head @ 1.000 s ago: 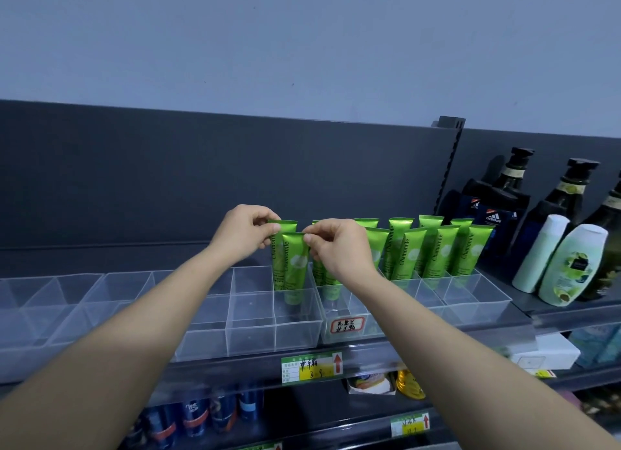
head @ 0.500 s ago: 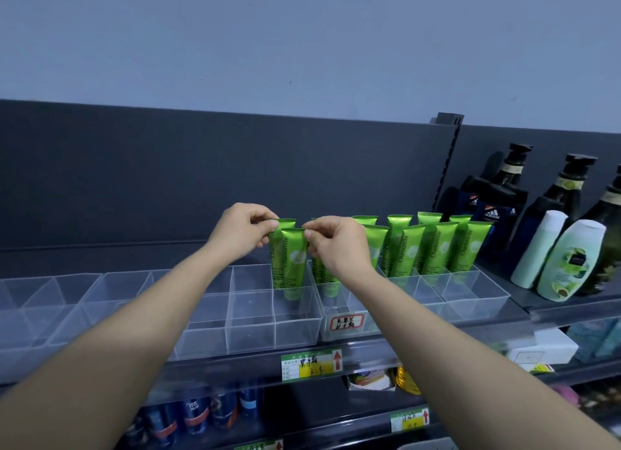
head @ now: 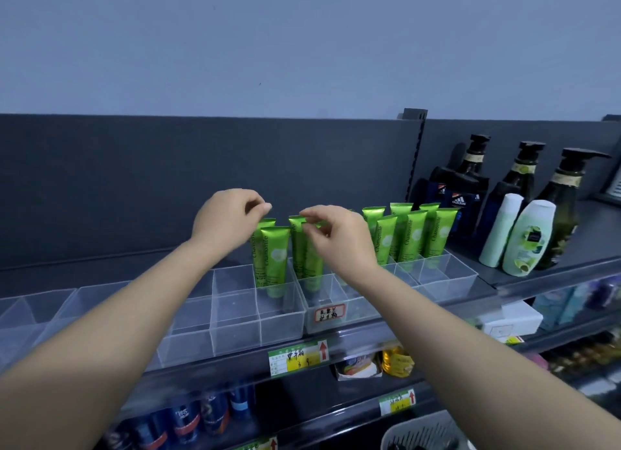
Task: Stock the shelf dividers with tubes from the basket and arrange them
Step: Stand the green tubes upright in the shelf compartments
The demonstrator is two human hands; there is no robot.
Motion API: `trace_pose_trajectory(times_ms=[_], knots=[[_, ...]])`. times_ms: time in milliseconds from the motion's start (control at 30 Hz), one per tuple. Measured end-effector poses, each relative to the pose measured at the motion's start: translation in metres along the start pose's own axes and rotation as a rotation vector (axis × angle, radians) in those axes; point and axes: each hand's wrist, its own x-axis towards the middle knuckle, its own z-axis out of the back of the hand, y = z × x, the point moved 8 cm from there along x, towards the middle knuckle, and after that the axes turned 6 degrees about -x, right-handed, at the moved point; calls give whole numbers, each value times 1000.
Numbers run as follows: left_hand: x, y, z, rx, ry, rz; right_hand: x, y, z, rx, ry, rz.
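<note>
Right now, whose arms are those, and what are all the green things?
Those are a person's own arms. A camera worn on their head looks down at the hands, so you see what they see. The left hand hovers with curled fingers and holds nothing. The right hand seems to pinch the top of one green tube. More tubes stand upright in the clear divider boxes on the shelf. Big bottles stand to the right, and a basket peeks in at the bottom.
</note>
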Motion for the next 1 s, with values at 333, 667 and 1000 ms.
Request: trace_pose_trajectory(times_ms=[333, 667, 1000], knots=[[-8, -134, -52, 324, 68, -517, -44, -82, 89, -549, -50, -99], [-94, -233, -174, 321, 261, -754, -138, -196, 151, -829, 361, -364], [-198, -247, -295, 341, 550, -657, -258, -275, 168, -844, 623, -479]])
